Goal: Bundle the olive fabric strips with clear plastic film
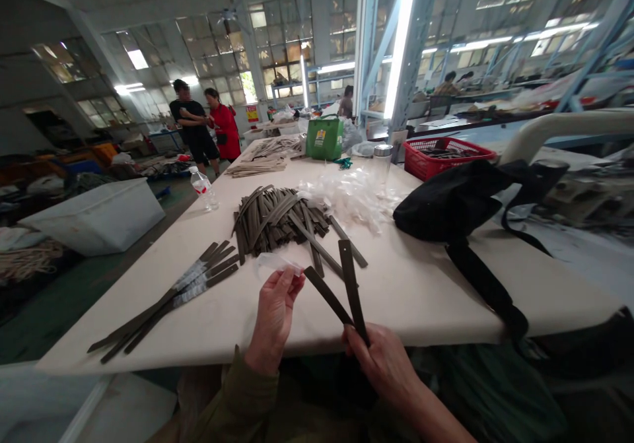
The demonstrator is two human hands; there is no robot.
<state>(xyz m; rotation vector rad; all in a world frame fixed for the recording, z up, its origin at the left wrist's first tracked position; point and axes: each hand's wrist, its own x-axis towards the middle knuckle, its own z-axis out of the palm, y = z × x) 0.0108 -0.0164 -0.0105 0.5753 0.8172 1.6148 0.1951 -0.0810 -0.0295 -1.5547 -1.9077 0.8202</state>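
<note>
Clear plastic in left grip; two dark strips in right grip; illegible label on green bag

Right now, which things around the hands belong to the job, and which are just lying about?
Apparently in the job:
two dark strips, in the right hand
clear plastic piece, in the left hand
pile of dark strips
heap of clear plastic

Probably just lying about:
water bottle
green bag
black bag
</note>
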